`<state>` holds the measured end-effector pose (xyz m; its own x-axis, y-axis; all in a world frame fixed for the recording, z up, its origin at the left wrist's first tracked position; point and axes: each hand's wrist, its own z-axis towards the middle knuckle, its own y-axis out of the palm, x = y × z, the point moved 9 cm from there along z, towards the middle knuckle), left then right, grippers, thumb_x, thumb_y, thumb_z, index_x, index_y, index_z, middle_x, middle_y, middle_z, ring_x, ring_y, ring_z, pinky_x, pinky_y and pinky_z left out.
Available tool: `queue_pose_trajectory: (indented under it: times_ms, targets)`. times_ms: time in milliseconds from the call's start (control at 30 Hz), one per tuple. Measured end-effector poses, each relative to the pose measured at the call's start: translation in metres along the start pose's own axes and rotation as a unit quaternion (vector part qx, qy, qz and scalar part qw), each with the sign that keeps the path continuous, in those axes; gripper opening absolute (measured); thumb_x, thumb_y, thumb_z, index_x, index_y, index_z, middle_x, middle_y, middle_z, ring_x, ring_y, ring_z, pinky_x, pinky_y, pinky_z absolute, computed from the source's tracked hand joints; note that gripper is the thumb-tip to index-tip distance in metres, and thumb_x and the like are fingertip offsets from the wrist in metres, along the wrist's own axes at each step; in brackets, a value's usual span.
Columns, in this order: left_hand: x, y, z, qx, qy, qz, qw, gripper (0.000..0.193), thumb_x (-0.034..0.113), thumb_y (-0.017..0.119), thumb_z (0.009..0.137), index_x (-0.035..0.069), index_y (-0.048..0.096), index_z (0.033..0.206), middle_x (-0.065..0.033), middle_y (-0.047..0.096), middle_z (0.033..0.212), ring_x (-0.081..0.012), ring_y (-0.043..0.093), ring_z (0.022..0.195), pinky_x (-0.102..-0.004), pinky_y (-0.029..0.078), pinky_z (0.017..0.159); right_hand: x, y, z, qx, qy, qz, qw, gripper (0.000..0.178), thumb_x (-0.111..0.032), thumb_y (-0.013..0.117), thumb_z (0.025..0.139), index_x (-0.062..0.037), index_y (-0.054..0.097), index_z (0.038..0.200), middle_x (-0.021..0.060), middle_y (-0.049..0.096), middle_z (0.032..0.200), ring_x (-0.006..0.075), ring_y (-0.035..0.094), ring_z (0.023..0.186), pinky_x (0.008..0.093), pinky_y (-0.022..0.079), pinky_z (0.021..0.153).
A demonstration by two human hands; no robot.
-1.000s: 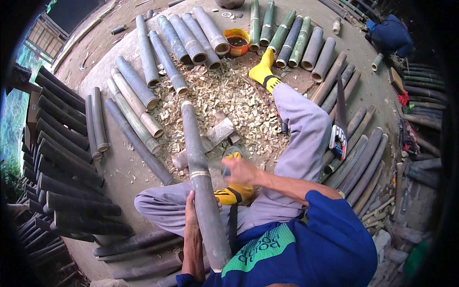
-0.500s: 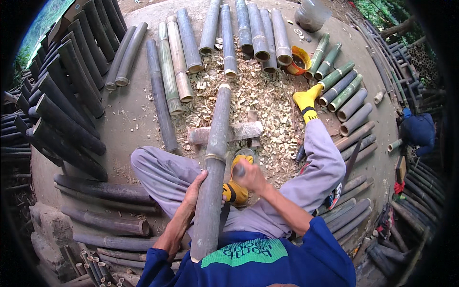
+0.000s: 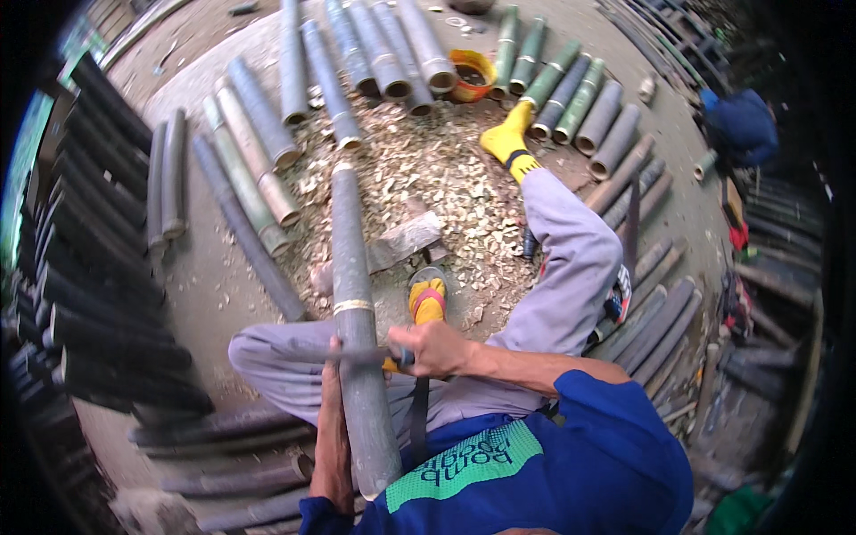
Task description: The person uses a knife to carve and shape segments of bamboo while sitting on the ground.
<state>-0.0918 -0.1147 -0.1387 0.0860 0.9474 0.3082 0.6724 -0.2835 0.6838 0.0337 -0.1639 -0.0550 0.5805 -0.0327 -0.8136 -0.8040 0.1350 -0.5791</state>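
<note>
One long grey bamboo tube [image 3: 351, 276] crosses over a pale wooden block [image 3: 406, 241], near end against the blue cloth shirt [image 3: 615, 446], likely for steadiness; the left hand [image 3: 331, 379] grips its side, the right hand [image 3: 430, 349] clenches a dark, flat, blurred blade [image 3: 358, 356] across it.

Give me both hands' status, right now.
Left hand: closed on the bamboo tube, fingers mostly hidden.
Right hand: closed, holding a knife, blurred.

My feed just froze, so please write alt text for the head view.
A seated person holds a long grey bamboo tube in the left hand, while the right hand holds a blurred tool across it. Pale chips and many more bamboo tubes lie around.
</note>
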Motion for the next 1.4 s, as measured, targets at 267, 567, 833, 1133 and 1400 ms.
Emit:
queue_pose_trajectory:
  times_ms: [267, 567, 833, 1133, 1400]
  targets:
    - [0.002, 0.004, -0.010, 0.032, -0.007, 0.041, 0.999, 0.071, 0.066, 0.034, 0.086, 0.000, 0.054, 0.106, -0.0188, 0.061, 0.083, -0.0324, 0.064, 0.067, -0.0423, 0.054, 0.056, 0.041, -0.005, 0.008, -0.050, 0.102, 0.005, 0.993, 0.035, -0.020, 0.069, 0.071, -0.0044, 0.044, 0.089, 0.0184, 0.056, 0.057, 0.0376, 0.060, 0.056, 0.0445, 0.049, 0.051]
    - [0.000, 0.010, -0.011, 0.063, -0.012, 0.051, 0.997, 0.071, 0.065, 0.036, 0.086, 0.004, 0.049, 0.119, -0.0161, 0.059, 0.083, -0.0288, 0.062, 0.066, -0.0399, 0.054, 0.057, 0.069, -0.010, 0.014, 0.000, 0.102, -0.032, 0.994, 0.035, -0.019, 0.067, 0.070, -0.0034, 0.045, 0.092, 0.0187, 0.058, 0.062, 0.0369, 0.060, 0.056, 0.0444, 0.049, 0.051]
    - [-0.008, 0.022, -0.010, 0.031, -0.010, 0.001, 0.999, 0.072, 0.068, 0.040, 0.083, 0.005, 0.051, 0.115, -0.0147, 0.060, 0.079, -0.0274, 0.063, 0.065, -0.0388, 0.055, 0.056, 0.113, -0.015, 0.014, 0.060, 0.167, -0.022, 0.984, 0.038, -0.017, 0.068, 0.065, -0.0042, 0.047, 0.094, 0.0180, 0.057, 0.057, 0.0367, 0.060, 0.054, 0.0428, 0.048, 0.049]
    - [-0.007, 0.009, -0.010, 0.034, -0.016, 0.016, 0.999, 0.074, 0.067, 0.041, 0.082, 0.007, 0.047, 0.124, -0.0155, 0.060, 0.082, -0.0281, 0.062, 0.066, -0.0393, 0.054, 0.058, 0.108, 0.000, 0.013, 0.044, 0.167, 0.008, 0.985, 0.032, -0.019, 0.068, 0.065, -0.0041, 0.045, 0.082, 0.0165, 0.055, 0.055, 0.0346, 0.059, 0.051, 0.0406, 0.047, 0.047]
    - [-0.012, 0.005, -0.007, 0.047, 0.006, 0.046, 0.998, 0.075, 0.069, 0.041, 0.081, 0.001, 0.052, 0.111, -0.0163, 0.061, 0.083, -0.0276, 0.063, 0.066, -0.0374, 0.054, 0.056, 0.062, -0.002, 0.009, 0.029, 0.068, -0.009, 0.997, 0.030, -0.018, 0.064, 0.068, -0.0028, 0.045, 0.087, 0.0208, 0.059, 0.060, 0.0393, 0.062, 0.059, 0.0468, 0.050, 0.052]
